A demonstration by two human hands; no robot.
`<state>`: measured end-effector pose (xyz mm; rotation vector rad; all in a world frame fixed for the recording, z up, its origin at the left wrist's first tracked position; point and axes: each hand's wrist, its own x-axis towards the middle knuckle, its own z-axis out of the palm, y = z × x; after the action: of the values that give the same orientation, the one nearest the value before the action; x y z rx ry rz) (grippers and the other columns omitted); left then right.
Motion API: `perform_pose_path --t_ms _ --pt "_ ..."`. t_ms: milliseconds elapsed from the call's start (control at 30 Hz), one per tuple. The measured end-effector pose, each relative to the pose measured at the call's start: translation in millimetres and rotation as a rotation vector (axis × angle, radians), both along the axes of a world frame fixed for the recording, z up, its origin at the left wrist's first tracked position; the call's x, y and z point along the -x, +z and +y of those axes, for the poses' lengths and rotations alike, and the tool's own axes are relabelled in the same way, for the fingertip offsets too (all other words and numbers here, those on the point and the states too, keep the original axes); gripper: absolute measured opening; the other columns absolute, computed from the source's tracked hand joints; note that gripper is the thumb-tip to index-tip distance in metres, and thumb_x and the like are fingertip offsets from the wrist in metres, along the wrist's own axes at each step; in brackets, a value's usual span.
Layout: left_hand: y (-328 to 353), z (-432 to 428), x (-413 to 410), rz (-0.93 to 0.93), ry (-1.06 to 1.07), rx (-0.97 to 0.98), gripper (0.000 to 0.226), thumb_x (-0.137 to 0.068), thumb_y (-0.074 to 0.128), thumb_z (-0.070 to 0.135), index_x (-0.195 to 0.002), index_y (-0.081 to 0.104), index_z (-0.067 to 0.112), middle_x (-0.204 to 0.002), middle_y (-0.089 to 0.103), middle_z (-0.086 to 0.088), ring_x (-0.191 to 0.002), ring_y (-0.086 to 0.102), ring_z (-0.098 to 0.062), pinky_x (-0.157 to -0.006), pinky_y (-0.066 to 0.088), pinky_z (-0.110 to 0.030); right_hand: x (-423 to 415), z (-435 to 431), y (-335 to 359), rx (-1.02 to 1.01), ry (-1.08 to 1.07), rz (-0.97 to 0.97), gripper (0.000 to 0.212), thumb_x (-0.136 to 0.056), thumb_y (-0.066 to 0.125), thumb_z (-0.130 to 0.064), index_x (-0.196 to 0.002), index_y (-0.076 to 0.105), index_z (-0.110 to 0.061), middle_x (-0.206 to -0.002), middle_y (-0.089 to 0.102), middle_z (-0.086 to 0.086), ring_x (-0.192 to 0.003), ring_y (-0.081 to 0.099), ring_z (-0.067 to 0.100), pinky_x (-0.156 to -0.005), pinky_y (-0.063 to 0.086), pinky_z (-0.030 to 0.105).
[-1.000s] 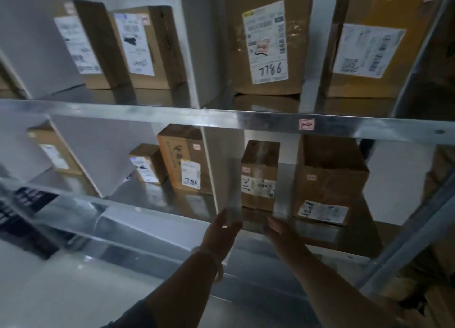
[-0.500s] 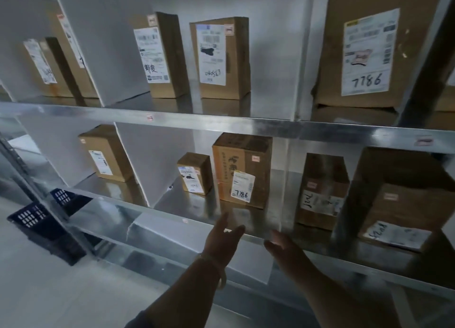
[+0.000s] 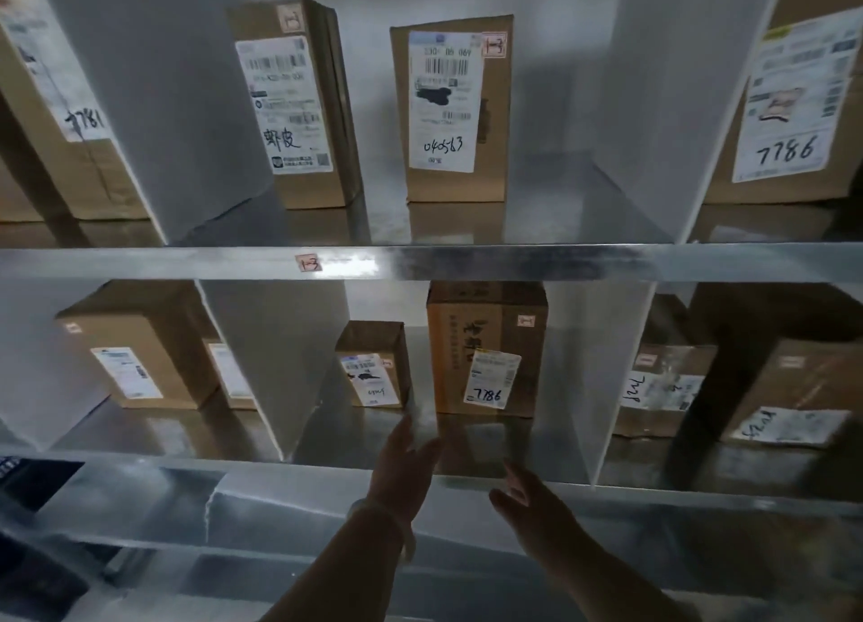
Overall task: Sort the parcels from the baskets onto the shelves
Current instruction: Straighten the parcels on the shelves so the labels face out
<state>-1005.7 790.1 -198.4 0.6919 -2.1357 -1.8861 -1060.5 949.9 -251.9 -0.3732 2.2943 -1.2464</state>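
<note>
Cardboard parcel (image 3: 496,164) stands on end, label (image 3: 443,103) facing out; left hand (image 3: 404,469) and right hand (image 3: 532,505) grips spread.

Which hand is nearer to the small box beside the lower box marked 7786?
Left. The left hand is just below the small box, close to its lower right corner. The right hand is lower and further right, under the lower 7786 box.

a thin pale round bangle (image 3: 397,526) rings the wrist just behind the left hand (image 3: 404,469) fingers (image 3: 404,434); both forearms are bare.
</note>
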Motion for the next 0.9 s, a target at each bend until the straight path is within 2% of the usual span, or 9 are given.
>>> perform_pose_path --t_ms 100,167,267,400,433,500,600,767,900 --pt "-9.0 -5.9 23.5 -0.02 -0.039 0.067 0.045 -0.079 0.065 0.056 -0.119 0.058 0.038 -0.115 0.067 0.013 -0.112 0.062 -0.01 -0.09 0.051 -0.029 21.4 -1.4 4.7 0.125 -0.112 -0.011 0.033 -0.092 0.061 -0.028 -0.12 0.053 -0.045 -0.132 0.058 -0.006 -0.125 0.053 0.018 -0.107 0.042 0.042" --pt "-20.5 -10.9 43.1 -0.032 -0.072 0.141 0.049 -0.082 0.066 0.055 -0.127 0.053 0.042 -0.123 0.064 0.012 -0.116 0.06 -0.008 -0.096 0.051 -0.034 34.9 -6.9 13.6 0.229 -0.134 -0.022 0.041 -0.086 0.064 -0.021 -0.111 0.052 -0.052 -0.126 0.06 -0.013 -0.119 0.056 0.011 -0.106 0.043 0.041" --pt "-14.3 -13.7 64.7 0.036 -0.094 0.158 0.042 -0.088 0.07 0.024 -0.125 0.052 0.032 -0.116 0.064 0.01 -0.102 0.06 0.009 -0.076 0.049 -0.008 54.2 -14.1 14.5 0.303 -0.127 0.018 0.063 -0.081 0.062 -0.02 -0.116 0.041 -0.068 -0.129 0.058 -0.019 -0.12 0.055 0.008 -0.102 0.046 0.038" --pt "-7.8 -19.0 92.2 0.05 -0.092 0.182 0.056 -0.077 0.073 0.024 -0.127 0.048 0.029 -0.114 0.067 0.007 -0.108 0.065 -0.008 -0.087 0.057 -0.028 76.6 -19.1 21.5 0.331 -0.226 0.077 0.033 -0.092 0.062 -0.009 -0.11 0.051 -0.033 -0.102 0.059 -0.029 -0.104 0.057 -0.001 -0.079 0.043 0.009" --pt "-9.2 -21.3 98.9 0.051 -0.087 0.16 0.064 -0.072 0.072 0.028 -0.13 0.045 0.03 -0.115 0.067 0.005 -0.111 0.065 -0.012 -0.089 0.058 -0.037 82.9 -20.1 25.2 0.327 -0.248 0.087 0.029 -0.092 0.063 -0.015 -0.115 0.05 -0.028 -0.103 0.057 -0.028 -0.101 0.055 -0.005 -0.081 0.042 0.01" --pt "-11.3 -24.1 107.4 0.04 -0.093 0.137 0.07 -0.066 0.073 0.033 -0.129 0.042 0.032 -0.118 0.066 0.002 -0.112 0.064 -0.016 -0.089 0.058 -0.044 97.3 -21.4 30.4 0.258 -0.296 0.103 0.071 -0.09 0.064 -0.04 -0.148 0.026 -0.024 -0.139 0.051 -0.008 -0.126 0.049 0.011 -0.103 0.039 0.028" --pt "-6.5 -22.7 111.0 0.029 -0.118 0.146 0.067 -0.07 0.073 0.025 -0.127 0.04 0.037 -0.119 0.065 0.002 -0.114 0.063 -0.017 -0.092 0.057 -0.04 116.2 -26.9 31.9 0.232 -0.338 0.075 0.091 -0.09 0.054 -0.058 -0.154 -0.003 -0.029 -0.16 0.022 0.006 -0.144 0.029 0.027 -0.115 0.028 0.044" --pt "-7.0 -26.5 118.9 0.027 -0.225 0.105 0.052 -0.087 0.066 0.004 -0.115 0.043 0.042 -0.11 0.064 0.011 -0.103 0.061 -0.005 -0.074 0.051 -0.016 129.9 -32.7 36.7 0.3 -0.251 0.111 0.045 -0.101 0.048 -0.028 -0.142 0.031 -0.023 -0.132 0.057 -0.005 -0.125 0.054 0.023 -0.074 0.048 0.011" --pt "-15.7 -30.5 125.3 0.033 -0.146 0.146 0.05 -0.085 0.068 0.005 -0.114 0.048 0.041 -0.112 0.065 0.008 -0.109 0.061 -0.011 -0.085 0.056 -0.026 128.9 -32.1 38.8 0.34 -0.258 0.132 0.021 -0.102 0.047 -0.025 -0.12 0.039 -0.033 -0.116 0.058 -0.009 -0.123 0.053 0.023 -0.057 0.044 0.001"
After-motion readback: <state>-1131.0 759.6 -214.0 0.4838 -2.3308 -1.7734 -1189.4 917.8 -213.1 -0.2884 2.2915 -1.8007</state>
